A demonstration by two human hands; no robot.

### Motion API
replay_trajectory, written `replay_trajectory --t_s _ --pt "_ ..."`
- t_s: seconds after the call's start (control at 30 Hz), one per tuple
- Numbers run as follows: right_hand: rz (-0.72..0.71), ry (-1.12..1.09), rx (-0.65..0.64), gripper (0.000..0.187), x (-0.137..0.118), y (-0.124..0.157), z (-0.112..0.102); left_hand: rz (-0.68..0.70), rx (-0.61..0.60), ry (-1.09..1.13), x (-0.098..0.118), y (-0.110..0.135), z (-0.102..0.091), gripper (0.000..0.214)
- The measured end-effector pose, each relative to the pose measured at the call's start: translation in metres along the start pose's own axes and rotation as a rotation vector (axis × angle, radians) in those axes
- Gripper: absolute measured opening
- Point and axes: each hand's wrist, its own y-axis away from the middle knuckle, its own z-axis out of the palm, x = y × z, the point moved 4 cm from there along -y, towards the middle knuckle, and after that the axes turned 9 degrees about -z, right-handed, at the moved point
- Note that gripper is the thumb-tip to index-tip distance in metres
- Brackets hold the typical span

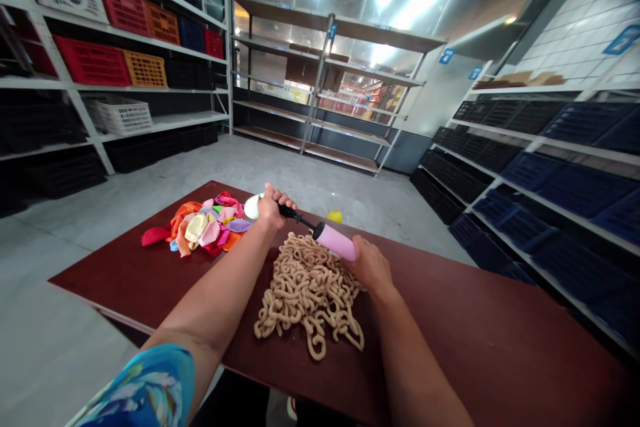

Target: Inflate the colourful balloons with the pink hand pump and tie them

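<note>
Left hand (273, 207): closed in a fist around the dark rod end of the pump, just above frame centre. A white piece (251, 207) pokes out past the fist; it cannot be told whether it is a handle or a balloon.
Right hand (370, 267): wrapped around the lower end of the pink barrel, right of centre and lower in the frame.
Pump (336, 241): held off the table between both hands with the rod drawn out. Its long axis slants from upper left to lower right, from fist to fist.
Tan chain (310, 293): heaped on the table directly under the pump, between the two forearms.
Loose balloons (205, 227): a many-coloured pile just left of the left hand.
Yellow balloon (335, 216): small, beyond the barrel, near the table's far edge.
Table (500, 333): dark red-brown, crossing the lower frame.
Shelves (125, 47): racks of crates line the left and right edges of the frame.
</note>
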Motion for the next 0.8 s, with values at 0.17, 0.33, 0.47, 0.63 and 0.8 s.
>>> replay_trajectory --t_s 0.17,0.33,0.47,0.63,0.8 --pt "0.042 0.036 -0.006 0.027 0.017 0.001 0.005 0.059 0.095 0.032 0.014 -0.005 -0.014 0.047" --pt "0.064 0.052 0.017 0.025 0.012 0.000 0.010 0.047 0.030 0.026 -0.002 -0.005 -0.011 0.043" --pt "0.008 0.034 0.030 0.026 -0.006 -0.002 0.013 0.004 -0.039 -0.012 -0.015 0.000 0.001 0.044" --pt "0.025 -0.012 0.052 0.038 -0.018 -0.003 0.013 -0.009 -0.123 -0.066 -0.027 0.012 0.017 0.046" --pt "0.016 -0.093 0.016 0.043 -0.017 -0.004 0.012 0.013 -0.102 -0.102 -0.027 0.015 0.022 0.046"
